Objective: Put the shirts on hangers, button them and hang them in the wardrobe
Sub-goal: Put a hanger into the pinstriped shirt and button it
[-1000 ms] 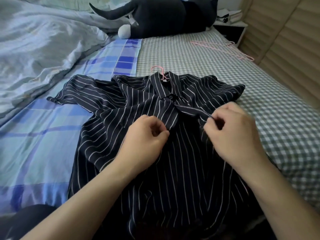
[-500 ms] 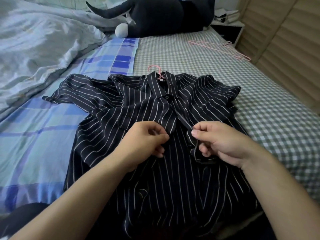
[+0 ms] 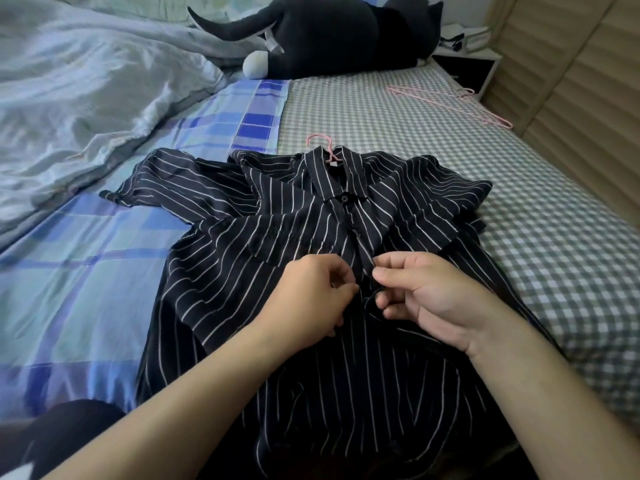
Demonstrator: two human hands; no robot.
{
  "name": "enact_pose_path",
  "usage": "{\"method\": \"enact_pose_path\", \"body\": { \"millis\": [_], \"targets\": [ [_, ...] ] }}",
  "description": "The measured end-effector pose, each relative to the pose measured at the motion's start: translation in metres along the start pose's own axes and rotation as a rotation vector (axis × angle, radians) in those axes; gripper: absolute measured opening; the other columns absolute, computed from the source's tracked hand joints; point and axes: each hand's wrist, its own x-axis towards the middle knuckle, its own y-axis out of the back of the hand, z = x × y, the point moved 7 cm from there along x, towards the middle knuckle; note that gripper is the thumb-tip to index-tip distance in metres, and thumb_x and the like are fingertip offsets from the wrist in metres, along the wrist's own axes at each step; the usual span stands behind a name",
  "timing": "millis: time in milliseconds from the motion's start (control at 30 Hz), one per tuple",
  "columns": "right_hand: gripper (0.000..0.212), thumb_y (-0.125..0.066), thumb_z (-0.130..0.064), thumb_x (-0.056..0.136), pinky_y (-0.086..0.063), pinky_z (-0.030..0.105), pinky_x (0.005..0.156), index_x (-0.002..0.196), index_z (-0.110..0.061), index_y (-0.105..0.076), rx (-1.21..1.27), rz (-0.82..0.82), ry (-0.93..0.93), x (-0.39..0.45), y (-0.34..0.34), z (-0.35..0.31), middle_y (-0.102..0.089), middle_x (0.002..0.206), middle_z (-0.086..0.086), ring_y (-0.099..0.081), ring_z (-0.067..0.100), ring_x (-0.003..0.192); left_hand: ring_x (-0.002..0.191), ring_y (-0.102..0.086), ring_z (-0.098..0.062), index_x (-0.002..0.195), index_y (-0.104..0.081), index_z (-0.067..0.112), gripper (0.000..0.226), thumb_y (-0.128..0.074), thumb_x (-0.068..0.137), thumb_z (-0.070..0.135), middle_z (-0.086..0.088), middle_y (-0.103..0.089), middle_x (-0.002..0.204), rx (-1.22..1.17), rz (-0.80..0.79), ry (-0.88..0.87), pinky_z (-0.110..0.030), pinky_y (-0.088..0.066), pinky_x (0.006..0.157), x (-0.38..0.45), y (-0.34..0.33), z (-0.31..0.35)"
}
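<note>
The dark navy shirt with thin white stripes [image 3: 277, 244] lies face up across the bed, on a pink wire hanger [image 3: 323, 147] whose hook pokes out above the collar; its top black button [image 3: 344, 199] is closed, and below that the front edges part. The cloth looks thin, light and limp, likely to slide and bunch, so it is best taken by the firmer front edge strips beside each button, and later carried by the hanger hook rather than the fabric. Left of the shirt a rumpled pale blue duvet [image 3: 86, 109] is heaped over a blue plaid sheet [image 3: 86, 271], a soft, yielding surface that gives little backing to press against. On the shirt's middle, the left hand [image 3: 308, 296] pinches one front edge with curled fingers, and just beside it the right hand [image 3: 426, 299] pinches the opposite edge between thumb and forefinger, the two nearly touching; the button itself is hidden. Beyond the shirt lies a black plush cat [image 3: 332, 32]. Right of the shirt, green-and-white gingham bedding [image 3: 519, 209] carries spare pink hangers [image 3: 450, 102], with a slatted beige panel [image 3: 588, 98] alongside.
</note>
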Motion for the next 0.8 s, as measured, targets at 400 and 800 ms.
{"method": "enact_pose_path", "body": {
  "millis": [400, 800],
  "targets": [
    [0.014, -0.067, -0.003, 0.093, -0.051, 0.023, 0.051, 0.106, -0.007, -0.068, -0.174, 0.123, 0.044, 0.001, -0.002, 0.003, -0.063, 0.072, 0.0, -0.06, 0.009, 0.054, 0.062, -0.067, -0.015, 0.093, -0.068, -0.001, 0.003, -0.067, 0.095, 0.002, -0.009, -0.064, 0.072, -0.536, -0.136, 0.207, -0.031, -0.06, 0.054, 0.008, -0.005, -0.019],
    [0.012, -0.062, -0.004, 0.096, -0.053, 0.024, 0.056, 0.107, -0.008, -0.066, -0.188, 0.042, -0.001, -0.001, -0.007, 0.006, -0.078, 0.094, 0.008, -0.067, 0.012, 0.062, 0.06, -0.065, -0.014, 0.093, -0.068, -0.005, 0.009, -0.061, 0.097, 0.0, -0.011, -0.069, 0.072, -0.52, -0.115, 0.194, -0.026, -0.058, 0.054, 0.008, -0.007, -0.02]
  ]
}}
